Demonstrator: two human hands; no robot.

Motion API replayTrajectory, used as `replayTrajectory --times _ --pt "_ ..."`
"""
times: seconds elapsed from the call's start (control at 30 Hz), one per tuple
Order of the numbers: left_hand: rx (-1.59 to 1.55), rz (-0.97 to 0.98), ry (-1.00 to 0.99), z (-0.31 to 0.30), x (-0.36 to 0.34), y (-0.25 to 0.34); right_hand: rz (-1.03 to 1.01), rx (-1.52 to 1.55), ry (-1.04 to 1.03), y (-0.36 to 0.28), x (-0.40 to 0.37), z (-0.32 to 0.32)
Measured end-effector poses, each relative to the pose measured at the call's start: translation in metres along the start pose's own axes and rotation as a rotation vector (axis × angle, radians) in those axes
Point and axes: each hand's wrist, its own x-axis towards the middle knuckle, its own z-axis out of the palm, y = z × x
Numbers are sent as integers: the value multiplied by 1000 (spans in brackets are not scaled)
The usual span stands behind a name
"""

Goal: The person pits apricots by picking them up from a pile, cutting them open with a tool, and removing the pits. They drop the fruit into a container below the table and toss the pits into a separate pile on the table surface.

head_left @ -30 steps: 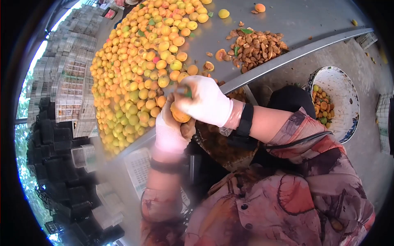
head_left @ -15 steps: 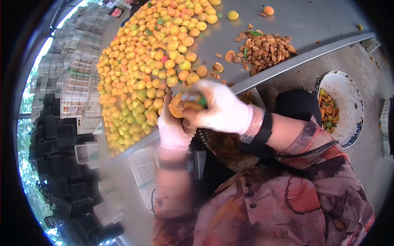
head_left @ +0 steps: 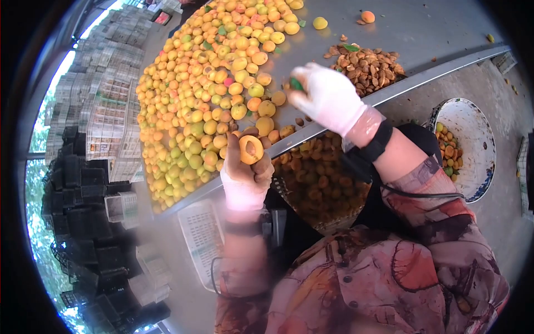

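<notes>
My left hand (head_left: 245,181), gloved in white with stained fingers, closes around an apricot half (head_left: 251,149) at the table's front edge. Its cut face points up and shows a hollow in the middle. My right hand (head_left: 325,97), also gloved, is raised over the metal table (head_left: 411,33) with its fingers closed on a small green tool (head_left: 296,84). The tool's working end cannot be made out. Just beyond that hand lies a heap of brown apricot pits (head_left: 370,69). A large pile of whole apricots (head_left: 206,89) spreads across the table's left side.
Below the table edge (head_left: 389,96), between my knees, a container holds many apricot halves (head_left: 322,178). A white basin (head_left: 479,150) with more fruit stands on the floor at right. A white crate (head_left: 200,234) and stacked crates (head_left: 105,122) are on the left.
My right hand has moved away from my left, up and right toward the pit heap, with the green tool. The apricot half in my left hand now shows its cut face.
</notes>
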Motion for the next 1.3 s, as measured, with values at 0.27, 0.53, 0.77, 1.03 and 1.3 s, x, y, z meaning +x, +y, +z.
replayTrajectory --times 0.27,0.53,0.77,1.03,1.3 --pt "98 -20 8 27 7 -15 530 1527 -16 -45 -6 -2" --pt "282 13 30 44 10 -34 530 1519 275 -44 0 21" --pt "878 359 -30 51 2 -35 864 1546 372 -35 5 31" --pt "852 608 56 34 21 -52 1095 1783 368 -37 10 34" --pt "977 833 106 42 18 -50 1073 2022 309 -29 9 35"
